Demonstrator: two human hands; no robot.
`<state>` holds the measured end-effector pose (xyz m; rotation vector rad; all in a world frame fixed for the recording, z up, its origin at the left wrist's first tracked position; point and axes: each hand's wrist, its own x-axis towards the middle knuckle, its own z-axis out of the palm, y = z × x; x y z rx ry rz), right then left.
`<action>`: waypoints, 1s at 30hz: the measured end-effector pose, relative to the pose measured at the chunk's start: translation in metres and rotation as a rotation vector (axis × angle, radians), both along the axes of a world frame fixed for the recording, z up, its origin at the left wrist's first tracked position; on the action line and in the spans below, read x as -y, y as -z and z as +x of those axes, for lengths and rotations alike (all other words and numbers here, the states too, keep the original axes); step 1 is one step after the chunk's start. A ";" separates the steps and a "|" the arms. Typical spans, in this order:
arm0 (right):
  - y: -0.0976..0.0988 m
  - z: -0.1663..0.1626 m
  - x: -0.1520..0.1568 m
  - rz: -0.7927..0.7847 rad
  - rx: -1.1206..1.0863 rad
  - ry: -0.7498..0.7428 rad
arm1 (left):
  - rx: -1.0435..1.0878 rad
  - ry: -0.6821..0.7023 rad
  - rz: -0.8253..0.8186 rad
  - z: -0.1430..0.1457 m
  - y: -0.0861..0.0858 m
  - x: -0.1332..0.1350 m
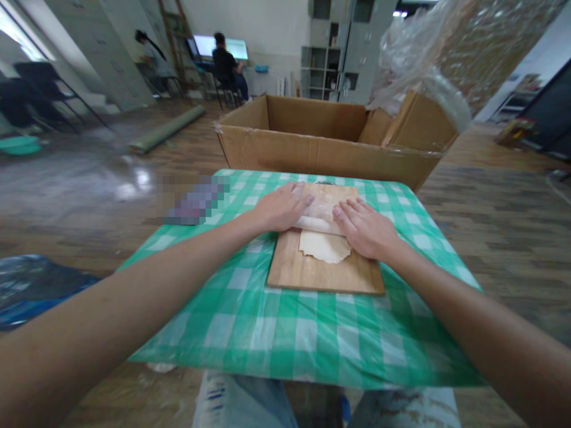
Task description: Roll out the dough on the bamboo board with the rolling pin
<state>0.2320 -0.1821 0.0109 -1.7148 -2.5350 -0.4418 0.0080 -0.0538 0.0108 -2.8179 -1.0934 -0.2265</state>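
A pale rolling pin [320, 225] lies crosswise over a thin, flattened sheet of dough [325, 246] with a ragged near edge. My left hand [282, 207] rests on the pin's left end, its fingers stretched forward. On the other end lies my right hand [363, 226], palm down with the fingers spread and extended. Neither hand wraps around the pin; both lie flat over it and cover its ends. Beneath the dough is a wooden cutting board [307, 276], dusted with flour on its far part. A metal handle [325, 183] shows at the board's far edge.
A green-and-white checked cloth [250, 333] covers the small table. Just beyond stands a large open cardboard box [321, 151] with clear plastic wrap [419, 53] at its right. A blurred item [196, 202] sits at the table's left edge. Two people sit at the back near screens.
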 end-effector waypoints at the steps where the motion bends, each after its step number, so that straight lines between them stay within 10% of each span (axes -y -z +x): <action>1: 0.000 -0.006 0.011 0.005 -0.017 0.030 | 0.017 -0.011 -0.010 -0.002 -0.001 0.006; 11: 0.006 -0.055 0.088 0.053 -0.215 0.201 | 0.029 0.102 0.106 -0.019 -0.002 0.046; 22: 0.021 0.020 -0.002 -0.019 -0.167 0.100 | 0.046 -0.057 -0.094 0.025 -0.012 0.003; 30: 0.018 0.042 -0.046 -0.076 -0.052 0.094 | -0.125 0.125 -0.071 0.036 -0.002 -0.028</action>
